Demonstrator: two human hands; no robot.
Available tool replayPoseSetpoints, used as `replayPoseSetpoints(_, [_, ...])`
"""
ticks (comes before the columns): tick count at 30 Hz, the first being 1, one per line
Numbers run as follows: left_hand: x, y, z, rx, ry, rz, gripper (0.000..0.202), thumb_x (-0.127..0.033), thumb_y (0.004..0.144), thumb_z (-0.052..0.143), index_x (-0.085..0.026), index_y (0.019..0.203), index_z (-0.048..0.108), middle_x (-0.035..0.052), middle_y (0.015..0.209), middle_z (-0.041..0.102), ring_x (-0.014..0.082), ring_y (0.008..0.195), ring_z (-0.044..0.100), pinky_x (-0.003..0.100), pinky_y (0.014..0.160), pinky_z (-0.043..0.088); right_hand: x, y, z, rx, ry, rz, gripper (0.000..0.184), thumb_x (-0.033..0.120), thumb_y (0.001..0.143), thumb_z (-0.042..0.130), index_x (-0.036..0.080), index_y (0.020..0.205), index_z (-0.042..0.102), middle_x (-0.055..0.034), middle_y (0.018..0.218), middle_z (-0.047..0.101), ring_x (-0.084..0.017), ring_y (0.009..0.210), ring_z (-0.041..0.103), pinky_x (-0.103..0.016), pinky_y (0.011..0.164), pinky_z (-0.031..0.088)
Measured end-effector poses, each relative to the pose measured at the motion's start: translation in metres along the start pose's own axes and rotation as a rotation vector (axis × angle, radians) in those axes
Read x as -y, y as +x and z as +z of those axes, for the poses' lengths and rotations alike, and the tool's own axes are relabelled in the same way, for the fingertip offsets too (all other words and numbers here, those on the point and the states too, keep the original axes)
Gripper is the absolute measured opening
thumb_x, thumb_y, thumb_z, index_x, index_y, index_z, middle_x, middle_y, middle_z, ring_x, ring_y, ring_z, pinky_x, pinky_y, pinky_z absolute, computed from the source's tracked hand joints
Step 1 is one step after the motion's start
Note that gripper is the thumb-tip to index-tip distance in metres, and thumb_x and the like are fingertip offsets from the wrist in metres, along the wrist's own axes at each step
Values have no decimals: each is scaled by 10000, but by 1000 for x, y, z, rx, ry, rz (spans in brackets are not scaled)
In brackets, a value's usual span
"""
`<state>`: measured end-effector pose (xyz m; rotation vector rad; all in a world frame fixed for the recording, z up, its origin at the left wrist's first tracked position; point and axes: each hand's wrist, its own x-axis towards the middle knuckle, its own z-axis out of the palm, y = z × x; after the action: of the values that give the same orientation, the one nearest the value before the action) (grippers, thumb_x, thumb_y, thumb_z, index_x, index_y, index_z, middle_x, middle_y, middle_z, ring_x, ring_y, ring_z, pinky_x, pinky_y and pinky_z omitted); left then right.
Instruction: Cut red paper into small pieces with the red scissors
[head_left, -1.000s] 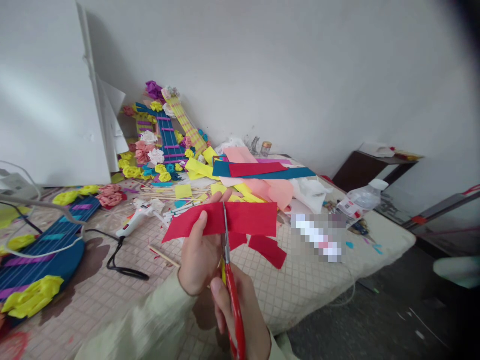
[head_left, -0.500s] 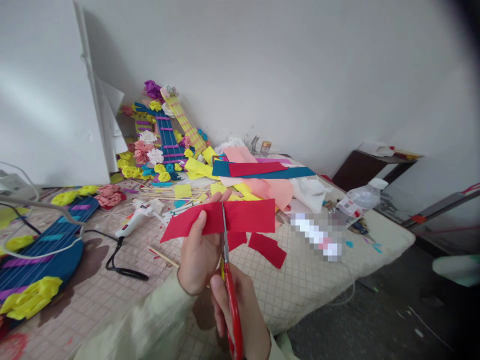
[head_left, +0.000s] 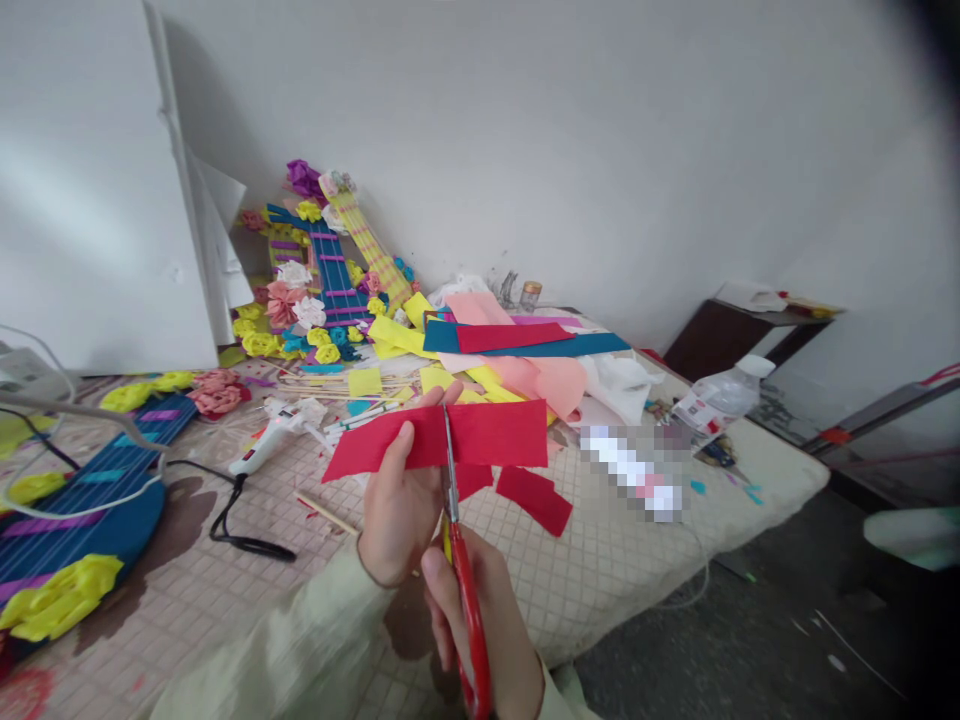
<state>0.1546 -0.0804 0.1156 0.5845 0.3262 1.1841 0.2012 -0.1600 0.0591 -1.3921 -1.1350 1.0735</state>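
Note:
A strip of red crepe paper (head_left: 499, 433) is held up over the table. My left hand (head_left: 394, 510) pinches its left part, thumb in front and fingers behind. My right hand (head_left: 487, 610) is closed around the red handles of a pair of scissors (head_left: 453, 475). The blades point away from me and lie across the middle of the strip, reaching close to its far edge. Part of the lower blade is hidden by the paper. Beneath and to the right, cut red paper pieces (head_left: 535, 500) lie on the tablecloth.
A white glue gun (head_left: 274, 435) lies left, with its black cord looped nearby. Blue paper guitars with crepe flowers stand at the back and lie at the left. Coloured paper strips (head_left: 525, 342) are piled behind my hands. A plastic bottle (head_left: 724, 395) lies at right.
Almost nothing differs. The strip and the scissors keep the same position against each other, and the whole view has shifted very slightly.

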Motion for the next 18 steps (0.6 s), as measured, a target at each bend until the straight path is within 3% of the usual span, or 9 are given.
replayPoseSetpoints(13, [5, 4, -3, -34, -17, -69, 427, -365, 891, 387, -226, 1282, 490, 46, 1308, 547, 232, 1272, 413, 398, 1066, 305, 3, 4, 0, 68, 264, 235, 506, 678, 755, 444, 186, 648, 389, 90, 424, 372, -24, 264, 331, -126, 256, 215])
replayPoseSetpoints(18, [11, 15, -10, -151, -46, -95, 388, -314, 889, 402, -161, 1217, 542, 73, 1275, 572, 203, 1253, 438, 340, 1049, 329, -6, 17, -11, 123, 415, 356, 512, 691, 732, 460, 180, 724, 443, 95, 432, 410, -29, 252, 318, -131, 246, 241])
